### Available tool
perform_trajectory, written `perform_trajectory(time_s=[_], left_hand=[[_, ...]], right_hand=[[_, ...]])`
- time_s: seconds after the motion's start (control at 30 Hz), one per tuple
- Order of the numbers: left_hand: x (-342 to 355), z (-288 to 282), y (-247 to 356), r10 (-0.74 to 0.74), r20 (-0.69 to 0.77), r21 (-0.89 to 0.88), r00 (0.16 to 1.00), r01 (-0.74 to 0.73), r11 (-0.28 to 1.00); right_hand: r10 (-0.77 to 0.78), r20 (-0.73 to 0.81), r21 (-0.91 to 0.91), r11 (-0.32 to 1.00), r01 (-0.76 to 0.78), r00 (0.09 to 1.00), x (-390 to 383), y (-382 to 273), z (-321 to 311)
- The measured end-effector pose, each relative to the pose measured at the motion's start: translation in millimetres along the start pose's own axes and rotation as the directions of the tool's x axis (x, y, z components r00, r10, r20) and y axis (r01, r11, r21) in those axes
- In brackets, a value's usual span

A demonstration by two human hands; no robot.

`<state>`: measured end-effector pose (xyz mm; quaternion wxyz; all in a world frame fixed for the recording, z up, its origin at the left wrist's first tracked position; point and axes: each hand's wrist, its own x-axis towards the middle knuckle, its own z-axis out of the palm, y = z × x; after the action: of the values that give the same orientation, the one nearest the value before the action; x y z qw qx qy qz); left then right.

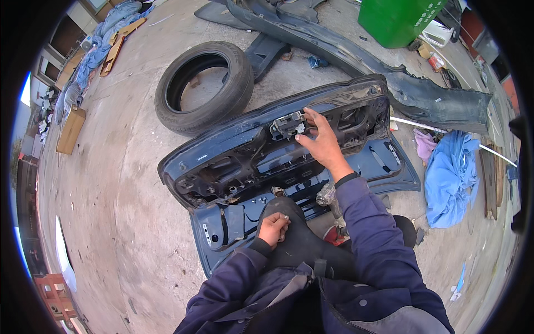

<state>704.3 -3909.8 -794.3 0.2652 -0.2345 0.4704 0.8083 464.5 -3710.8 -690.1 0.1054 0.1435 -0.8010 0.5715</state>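
A dark car trunk lid (206, 142) lies across the middle with its inner side showing. My right hand (320, 139) grips a black and silver latch mechanism (286, 123) at the lid's upper middle, thumb and fingers at its right end. My left hand (273, 228) is closed in a pinch over my dark-clothed knee, holding a small pale thing too tiny to name. Beneath the lid lies a second dark blue panel (401, 177). A metal part (325, 195) sits just left of my right sleeve, partly hidden.
A tire (175, 114) lies behind the lid. A long dark bumper (439, 111) crosses the back toward the right, below a green bin (389, 16). Blue cloth (448, 183) and wood strips (492, 189) lie at right. A cardboard piece (71, 129) and clutter line the left.
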Motion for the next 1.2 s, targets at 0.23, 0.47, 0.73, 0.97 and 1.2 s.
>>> perform_trajectory(time_s=[0.23, 0.47, 0.73, 0.97, 1.2], left_hand=[[1.6, -5.2, -1.9, 0.006, 0.002, -0.047, 1.0, -0.006, 0.999], [5.1, -5.7, -1.9, 0.016, -0.004, -0.068, 1.0, -0.016, 0.998], [4.6, -7.4, -2.7, 0.053, -0.002, -0.024, 0.999, -0.053, 0.998], [5.5, -7.0, -0.3, 0.016, -0.006, -0.057, 1.0, -0.016, 0.998], [5.2, -7.8, 1.1, 0.011, -0.003, -0.06, 1.0, -0.011, 0.998]], right_hand=[[0.209, 0.276, -0.265, 0.955, -0.134, 0.938, 68.8, -25.9, 5.5], [0.079, 0.156, -0.328, 0.944, -0.024, 0.985, 73.7, -22.1, 13.9], [0.018, 0.045, -0.287, 0.958, -0.004, 0.999, 64.8, -29.7, 20.2], [-0.041, 0.093, -0.369, 0.927, 0.073, 0.995, 72.7, -32.7, 17.2], [-0.019, 0.037, -0.314, 0.949, 0.03, 0.999, 60.2, -22.0, 19.1]])
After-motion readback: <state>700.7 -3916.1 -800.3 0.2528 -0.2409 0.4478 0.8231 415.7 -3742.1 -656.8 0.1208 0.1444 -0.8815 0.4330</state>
